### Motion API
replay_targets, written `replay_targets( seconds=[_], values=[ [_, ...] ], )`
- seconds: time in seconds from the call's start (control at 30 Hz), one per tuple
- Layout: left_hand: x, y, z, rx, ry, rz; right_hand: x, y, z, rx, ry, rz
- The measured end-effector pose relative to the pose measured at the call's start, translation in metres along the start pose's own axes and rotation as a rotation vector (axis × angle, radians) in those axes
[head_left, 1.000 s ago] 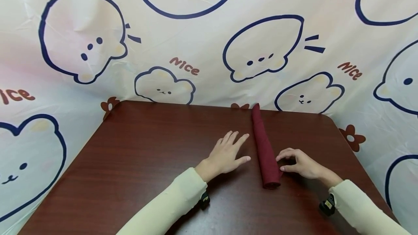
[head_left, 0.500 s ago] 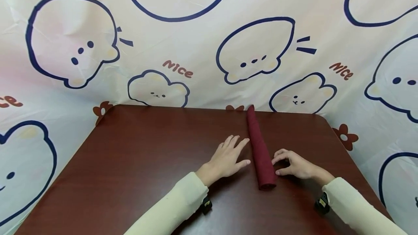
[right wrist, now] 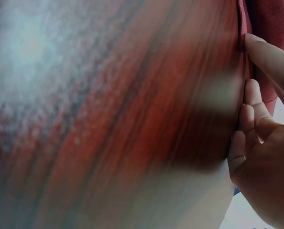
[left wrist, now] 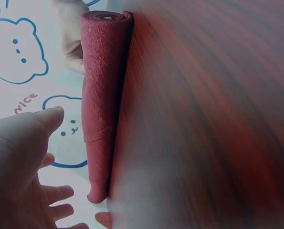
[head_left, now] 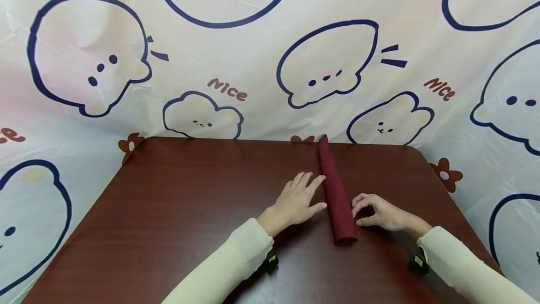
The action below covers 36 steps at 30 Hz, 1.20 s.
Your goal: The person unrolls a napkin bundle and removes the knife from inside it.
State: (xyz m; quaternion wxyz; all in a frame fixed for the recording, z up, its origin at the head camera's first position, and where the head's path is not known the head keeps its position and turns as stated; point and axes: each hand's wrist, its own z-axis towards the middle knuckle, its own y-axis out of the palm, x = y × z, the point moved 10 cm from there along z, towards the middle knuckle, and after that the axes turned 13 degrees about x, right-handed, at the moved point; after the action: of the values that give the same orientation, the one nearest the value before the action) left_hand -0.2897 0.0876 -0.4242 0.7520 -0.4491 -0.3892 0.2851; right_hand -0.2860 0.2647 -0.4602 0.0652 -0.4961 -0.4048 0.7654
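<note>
A dark red cloth (head_left: 339,196), rolled into a long tube, lies lengthwise on the brown table (head_left: 202,191). Its near end shows the coiled layers in the left wrist view. My left hand (head_left: 293,203) is at the roll's left side, fingers spread and straight, holding nothing; the index fingertip is right at the cloth. On the other side my right hand (head_left: 381,212), with bent fingers, pinches the loose outer edge low on the roll. In the right wrist view the thumb (right wrist: 263,50) meets that edge, and the other fingers curl beside it near the tabletop.
A pale curtain (head_left: 261,50) with blue cartoon outlines hangs behind the table and along both sides. The roll's far end reaches the table's back edge. Dark devices are strapped at both wrists, under cream sleeves (head_left: 228,257).
The view shifts slightly, so the table and roll appear further left. My left hand comes a little closer to the roll. The right hand stays at the roll's right side.
</note>
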Motion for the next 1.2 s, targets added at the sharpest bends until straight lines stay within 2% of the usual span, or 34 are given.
replay_targets(
  seconds=[0.3, 0.6, 0.93, 1.2],
  values=[
    [0.013, 0.003, -0.002, -0.010, 0.017, -0.038, 0.003, 0.001, 0.000, -0.027, 0.022, -0.007],
    [0.035, 0.013, 0.007, -0.035, 0.097, -0.091, 0.007, 0.000, -0.001, -0.030, 0.027, -0.011],
    [0.054, 0.031, 0.011, -0.108, 0.137, -0.073, 0.008, 0.000, 0.000, -0.030, 0.019, -0.025],
    [0.057, 0.043, 0.008, -0.148, 0.158, 0.001, 0.007, 0.000, 0.000, -0.033, 0.030, -0.017]
  ],
)
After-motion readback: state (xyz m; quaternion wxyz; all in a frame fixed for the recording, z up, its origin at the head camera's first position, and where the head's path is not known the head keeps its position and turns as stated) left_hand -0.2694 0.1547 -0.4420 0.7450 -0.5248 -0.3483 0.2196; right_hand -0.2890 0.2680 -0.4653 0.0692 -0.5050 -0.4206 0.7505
